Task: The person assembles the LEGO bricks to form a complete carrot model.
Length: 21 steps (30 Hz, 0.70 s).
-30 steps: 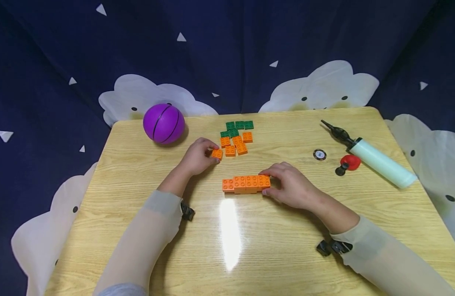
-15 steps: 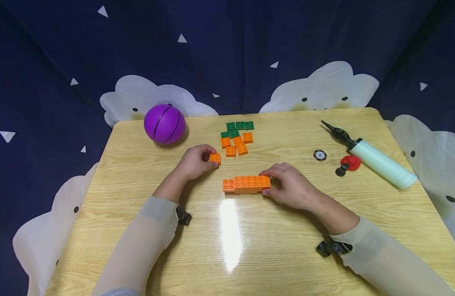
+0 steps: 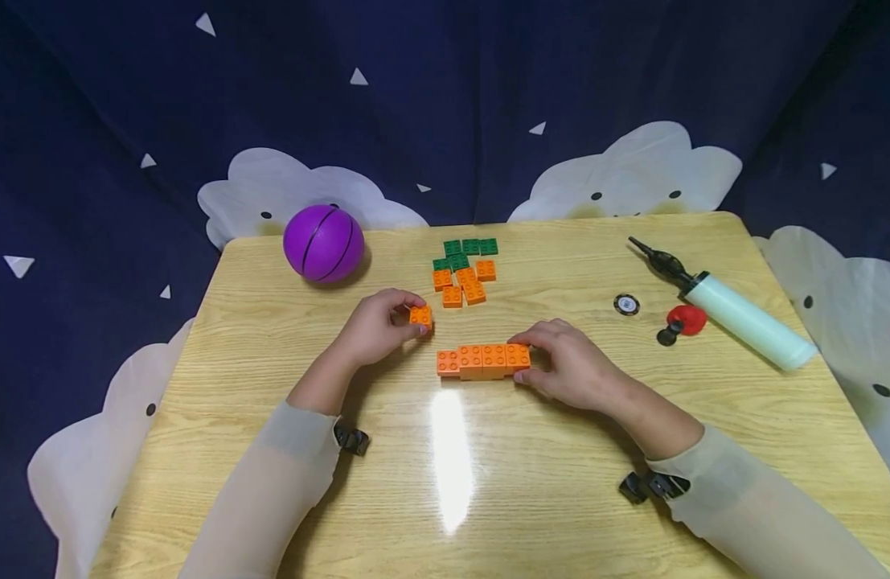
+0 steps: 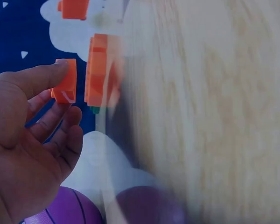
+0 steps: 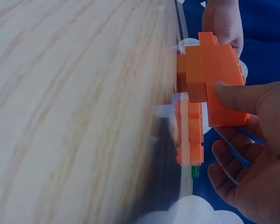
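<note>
Head view: pinched in left hand (image 3: 372,328), 1 small orange square studded plastic brick (image 3: 420,317). Over the past 1 s, drawn a little toward the body, away from 5 loose orange square plastic bricks (image 3: 453,297), with 5 dark green studded bricks (image 3: 457,261) just beyond those. Now near the left end of a stepped orange row of joined plastic bricks (image 3: 483,362), on its far side, not touching. Probable meaning: picked out from the loose lot, not yet joined to the row. In right hand (image 3: 571,366): right end of the row, gripped between thumb and fingers, same place as 1 s ago; likely kept steady on the pale wood-grain table (image 3: 560,482).

Left wrist view: thumb laid on a brick side, lower fingers loosely curled below; unseen from the head. Right wrist view: lower orange layer beneath the row, barely visible from above. Table blurred at both wrists; lift of the held brick hard to judge.
</note>
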Available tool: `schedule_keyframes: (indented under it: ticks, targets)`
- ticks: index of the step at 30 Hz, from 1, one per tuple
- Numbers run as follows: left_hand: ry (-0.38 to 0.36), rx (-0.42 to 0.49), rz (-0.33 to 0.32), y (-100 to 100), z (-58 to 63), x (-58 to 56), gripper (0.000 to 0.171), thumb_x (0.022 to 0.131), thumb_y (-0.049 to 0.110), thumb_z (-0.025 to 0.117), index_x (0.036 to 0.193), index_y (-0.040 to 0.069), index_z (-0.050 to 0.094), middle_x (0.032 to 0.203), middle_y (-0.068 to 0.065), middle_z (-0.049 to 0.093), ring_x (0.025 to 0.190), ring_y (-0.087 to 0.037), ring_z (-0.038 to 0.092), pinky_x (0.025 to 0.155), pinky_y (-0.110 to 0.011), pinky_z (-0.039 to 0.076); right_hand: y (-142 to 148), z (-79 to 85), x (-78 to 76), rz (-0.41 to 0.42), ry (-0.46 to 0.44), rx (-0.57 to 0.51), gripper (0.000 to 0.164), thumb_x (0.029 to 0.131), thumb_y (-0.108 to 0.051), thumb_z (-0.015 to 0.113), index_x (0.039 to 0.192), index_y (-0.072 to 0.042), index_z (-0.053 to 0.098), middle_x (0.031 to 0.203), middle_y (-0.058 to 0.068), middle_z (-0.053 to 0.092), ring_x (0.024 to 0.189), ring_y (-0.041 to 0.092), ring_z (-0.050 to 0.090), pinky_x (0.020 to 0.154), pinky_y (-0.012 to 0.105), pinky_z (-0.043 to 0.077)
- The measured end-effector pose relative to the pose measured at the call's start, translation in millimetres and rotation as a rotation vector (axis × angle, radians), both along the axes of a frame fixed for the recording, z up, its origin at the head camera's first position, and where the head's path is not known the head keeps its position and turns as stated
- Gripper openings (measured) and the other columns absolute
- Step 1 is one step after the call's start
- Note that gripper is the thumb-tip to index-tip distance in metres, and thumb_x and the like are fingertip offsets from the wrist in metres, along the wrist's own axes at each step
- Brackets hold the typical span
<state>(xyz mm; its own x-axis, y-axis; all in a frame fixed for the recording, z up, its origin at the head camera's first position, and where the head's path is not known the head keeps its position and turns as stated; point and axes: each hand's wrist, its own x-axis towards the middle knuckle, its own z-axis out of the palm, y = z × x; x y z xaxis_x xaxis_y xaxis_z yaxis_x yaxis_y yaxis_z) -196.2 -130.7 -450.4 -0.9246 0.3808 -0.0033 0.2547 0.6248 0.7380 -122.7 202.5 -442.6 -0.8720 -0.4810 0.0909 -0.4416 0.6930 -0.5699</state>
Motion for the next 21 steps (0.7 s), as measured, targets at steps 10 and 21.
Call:
schedule_keyframes:
  ticks: [10, 21]
  targets:
    - [0.043, 0.039, -0.049, 4, 7.4, 20.2, 0.03, 0.092, 0.022, 0.081, 0.12, 0.019, 0.073, 0.114, 0.004, 0.068, 0.105, -0.024, 0.06, 0.083, -0.04, 0.054, -1, 0.1, -1.0, -0.007, -0.008, 0.0, 0.048, 0.085, -0.026, 0.087, 0.128, -0.012, 0.071, 0.123, 0.006, 0.069, 0.118, 0.027, 0.059, 0.103, 0.05, 0.046]
    - [0.084, 0.07, -0.119, 12, 16.5, 42.5, 0.03, 0.091, 0.019, 0.083, 0.119, 0.021, 0.073, 0.114, 0.008, 0.068, 0.105, -0.022, 0.061, 0.084, -0.038, 0.056, 0, -0.1, -2.0, -0.004, -0.01, 0.001, 0.048, 0.085, -0.027, 0.087, 0.127, -0.012, 0.071, 0.123, 0.005, 0.069, 0.118, 0.027, 0.059, 0.104, 0.049, 0.047]
